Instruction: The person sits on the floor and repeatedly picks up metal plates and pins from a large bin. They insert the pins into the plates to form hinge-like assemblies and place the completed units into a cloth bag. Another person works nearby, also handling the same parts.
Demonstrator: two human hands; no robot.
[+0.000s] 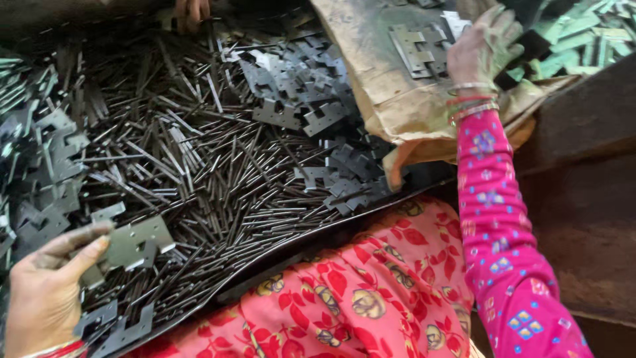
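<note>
My left hand (46,285) at the lower left pinches a flat grey metal hinge plate (132,244) between thumb and fingers, just above a heap of thin dark metal pins (218,179). My right hand (482,50), in a pink patterned sleeve with bangles, reaches to the upper right and rests on a brown sack (391,93), next to a small stack of hinge plates (416,48). Its fingers are spread and hold nothing that I can see.
Loose hinge plates (305,106) lie piled in the middle and along the left edge. Greenish metal pieces (583,33) fill the top right corner. Another person's hand (191,12) shows at the top. A red floral lap (358,292) lies below the dark tray edge.
</note>
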